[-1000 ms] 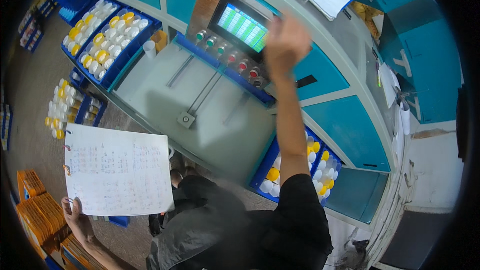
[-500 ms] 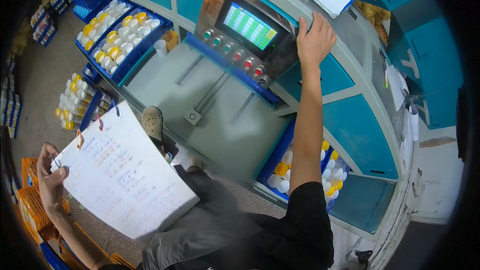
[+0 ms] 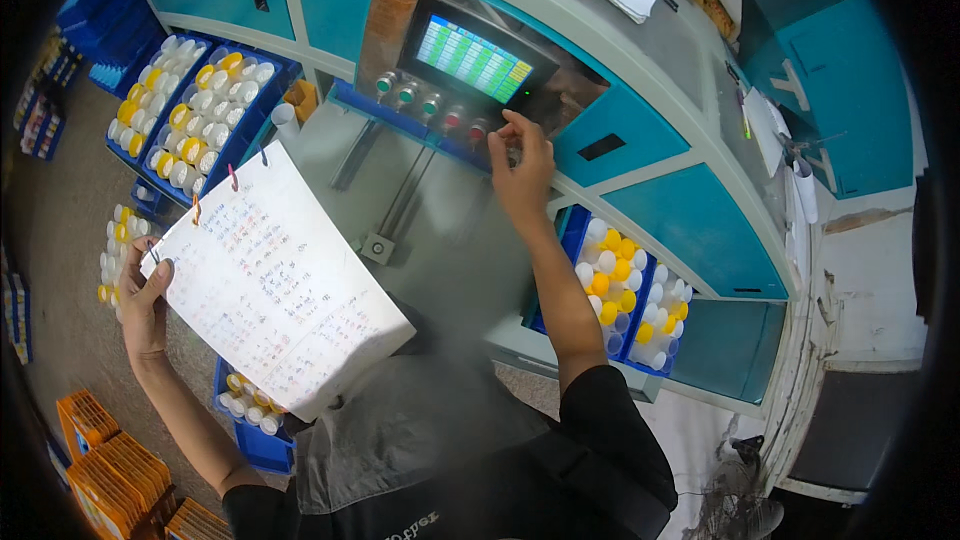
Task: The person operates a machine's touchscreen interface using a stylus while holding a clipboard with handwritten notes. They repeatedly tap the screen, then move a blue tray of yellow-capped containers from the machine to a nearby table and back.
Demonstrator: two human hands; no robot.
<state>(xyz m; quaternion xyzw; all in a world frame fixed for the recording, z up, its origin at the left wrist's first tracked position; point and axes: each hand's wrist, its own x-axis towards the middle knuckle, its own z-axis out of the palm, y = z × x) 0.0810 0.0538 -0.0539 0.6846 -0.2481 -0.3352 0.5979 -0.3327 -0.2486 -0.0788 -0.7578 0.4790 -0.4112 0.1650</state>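
My left hand (image 3: 145,290) is closed on the upper left edge of a ring-bound stack of white paper sheets (image 3: 280,280), thumb on top. The pages carry handwriting, and small coloured rings run along one edge. My right hand (image 3: 522,170) is raised, empty, with its thumb and index finger apart and the other fingers loosely bent. It hovers by the right end of a row of push buttons (image 3: 452,118), green on the left and red on the right, partly covering that end. Above the buttons, a lit screen (image 3: 475,58) shows a green and yellow table.
Blue crates (image 3: 232,145) of white and yellow cups stand at the left. More cups fill blue crates (image 3: 645,290) right of my right forearm. Under the panel lies a grey machine table (image 3: 345,130) with slots and a small metal block (image 3: 377,247). Orange baskets (image 3: 115,470) sit lower left.
My right hand has come down and left from the panel's upper right edge to the buttons. My left hand and the paper stack have moved up and right in view. The view itself has shifted.
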